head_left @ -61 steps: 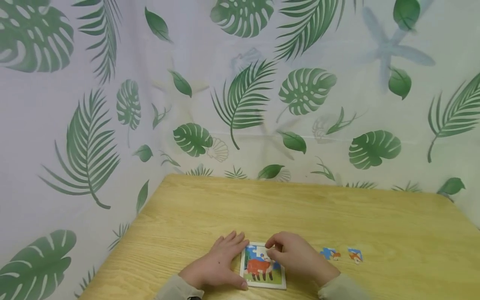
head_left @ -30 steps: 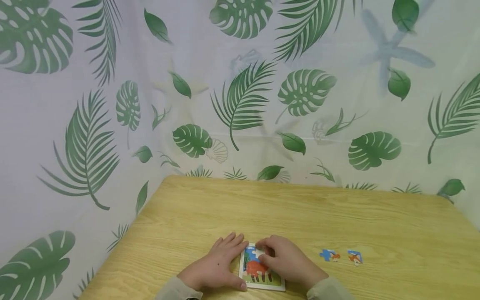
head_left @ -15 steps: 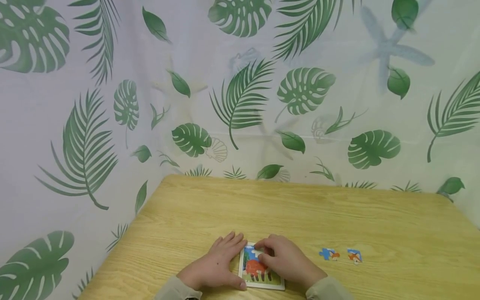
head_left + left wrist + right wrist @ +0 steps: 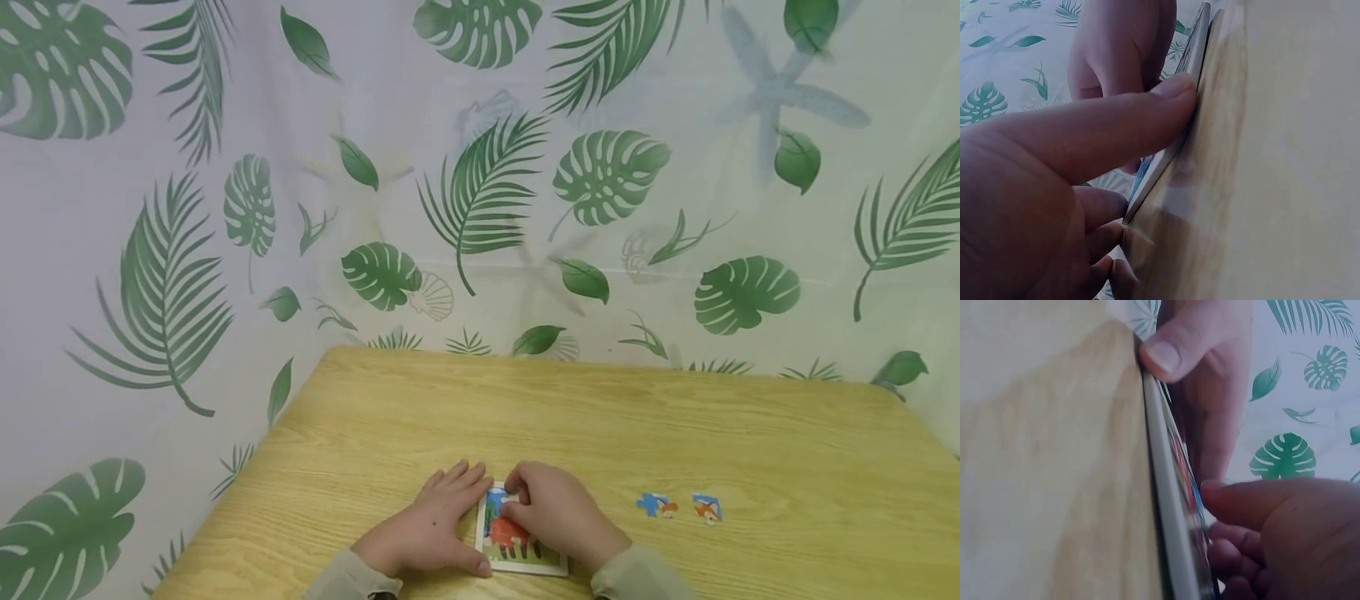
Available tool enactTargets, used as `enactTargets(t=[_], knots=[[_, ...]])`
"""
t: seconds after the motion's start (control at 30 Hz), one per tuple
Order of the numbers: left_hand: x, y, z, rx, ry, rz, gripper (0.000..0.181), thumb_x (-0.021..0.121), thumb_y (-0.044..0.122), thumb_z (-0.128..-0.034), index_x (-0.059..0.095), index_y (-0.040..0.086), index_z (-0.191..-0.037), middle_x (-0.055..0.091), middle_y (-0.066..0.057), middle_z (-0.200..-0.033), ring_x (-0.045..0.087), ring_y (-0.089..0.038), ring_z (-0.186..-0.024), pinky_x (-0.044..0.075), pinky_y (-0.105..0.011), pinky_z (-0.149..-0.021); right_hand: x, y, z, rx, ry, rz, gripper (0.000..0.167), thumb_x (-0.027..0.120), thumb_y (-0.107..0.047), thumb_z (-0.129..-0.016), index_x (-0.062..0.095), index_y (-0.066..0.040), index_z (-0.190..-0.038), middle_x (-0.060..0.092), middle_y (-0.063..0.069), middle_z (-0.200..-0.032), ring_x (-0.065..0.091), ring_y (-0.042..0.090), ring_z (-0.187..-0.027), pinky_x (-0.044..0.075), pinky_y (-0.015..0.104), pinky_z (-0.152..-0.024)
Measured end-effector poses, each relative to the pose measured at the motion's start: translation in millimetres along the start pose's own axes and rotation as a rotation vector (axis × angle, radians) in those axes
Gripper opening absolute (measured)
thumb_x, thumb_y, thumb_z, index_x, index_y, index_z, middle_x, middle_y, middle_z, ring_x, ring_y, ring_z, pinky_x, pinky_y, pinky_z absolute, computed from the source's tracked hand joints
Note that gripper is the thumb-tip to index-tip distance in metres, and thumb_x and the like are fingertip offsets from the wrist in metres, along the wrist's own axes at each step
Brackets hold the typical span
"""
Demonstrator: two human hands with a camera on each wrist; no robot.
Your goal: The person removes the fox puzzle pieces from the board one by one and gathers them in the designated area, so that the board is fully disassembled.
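A small framed jigsaw puzzle (image 4: 522, 568) with a red, dark-legged animal on green ground lies on the table in the head view. My left hand (image 4: 431, 525) lies along its left side, fingers extended, thumb at the lower left corner. In the left wrist view the left thumb (image 4: 1175, 90) rests against the white frame edge (image 4: 1163, 159). My right hand (image 4: 558, 504) covers the puzzle's upper right; its thumb and index finger pinch at a blue-and-white puzzle piece (image 4: 512, 497) near the top, mostly hidden. The right thumb (image 4: 1225, 497) touches the picture side in the right wrist view.
Two loose puzzle pieces lie to the right: a blue one with orange (image 4: 657, 504) and a blue one with a fox-like face (image 4: 707, 507). The wooden table (image 4: 600, 408) meets a leaf-printed cloth (image 4: 480, 317) at the back and left.
My right hand has shifted left across the puzzle's top, and the bare white patch there no longer shows as before. My left hand stays at the frame; the loose pieces have not moved.
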State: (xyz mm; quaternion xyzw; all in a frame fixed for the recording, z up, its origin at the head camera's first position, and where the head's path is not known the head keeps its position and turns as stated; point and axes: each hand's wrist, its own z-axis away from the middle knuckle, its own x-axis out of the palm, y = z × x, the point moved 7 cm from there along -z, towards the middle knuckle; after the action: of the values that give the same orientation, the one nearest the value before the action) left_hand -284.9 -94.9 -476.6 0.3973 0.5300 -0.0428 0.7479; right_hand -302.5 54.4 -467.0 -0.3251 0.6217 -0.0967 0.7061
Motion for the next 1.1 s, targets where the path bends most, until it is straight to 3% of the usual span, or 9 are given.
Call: enactTargets(t=[0.2,0.37,0.5,0.77,1.1], knots=[[0.6,-0.7,-0.1,-0.012,-0.005,0.018,0.110,0.080,0.061,-0.0754,0.031,0.012,-0.160,0.017,-0.006,-0.168,0.006,-0.030,-0.155,0.005,-0.056,-0.121,4.6,1.0,-3.8,0.039,0.043,0.072,0.027,0.081,-0.036,-0.085,0.065,-0.017,-0.095,0.053,-0.005,-0.071,0.048,0.012,-0.060,0.039,0.030,-0.054],[0.1,0.2,0.0,-0.013,-0.001,0.020,0.111,0.081,0.062,-0.0745,0.031,0.011,-0.160,0.018,-0.006,-0.168,0.006,-0.029,-0.155,0.005,-0.057,-0.121,4.2,-0.3,-3.7,0.043,0.050,0.067,0.028,0.081,-0.036,-0.084,0.064,-0.016,-0.095,0.053,-0.005,-0.071,0.048,0.013,-0.060,0.040,0.031,-0.055],[0.5,-0.2,-0.3,-0.008,0.003,0.030,0.112,0.081,0.061,-0.0739,0.032,0.010,-0.160,0.019,-0.007,-0.167,0.006,-0.029,-0.154,0.005,-0.057,-0.121,3.8,0.8,-1.5,0.042,0.048,-0.001,0.026,0.080,-0.034,-0.086,0.062,-0.017,-0.093,0.054,-0.005,-0.073,0.049,0.013,-0.062,0.041,0.030,-0.057],[-0.6,0.8,-0.6,-0.003,-0.007,0.037,0.110,0.082,0.059,-0.0751,0.031,0.009,-0.160,0.019,-0.008,-0.167,0.006,-0.030,-0.154,0.004,-0.057,-0.121,2.2,7.8,1.6,0.038,0.020,-0.249,0.018,0.072,-0.028,-0.095,0.059,-0.017,-0.090,0.057,-0.002,-0.073,0.053,0.014,-0.061,0.046,0.028,-0.051],[-1.5,2.0,0.7,-0.002,0.000,0.016,0.110,0.082,0.059,-0.0755,0.031,0.009,-0.160,0.020,-0.008,-0.167,0.007,-0.030,-0.154,0.005,-0.057,-0.121,-2.3,9.5,1.4,0.027,0.005,-0.389,0.014,0.070,-0.024,-0.097,0.061,-0.014,-0.090,0.059,0.000,-0.076,0.056,0.016,-0.062,0.051,0.030,-0.051]])
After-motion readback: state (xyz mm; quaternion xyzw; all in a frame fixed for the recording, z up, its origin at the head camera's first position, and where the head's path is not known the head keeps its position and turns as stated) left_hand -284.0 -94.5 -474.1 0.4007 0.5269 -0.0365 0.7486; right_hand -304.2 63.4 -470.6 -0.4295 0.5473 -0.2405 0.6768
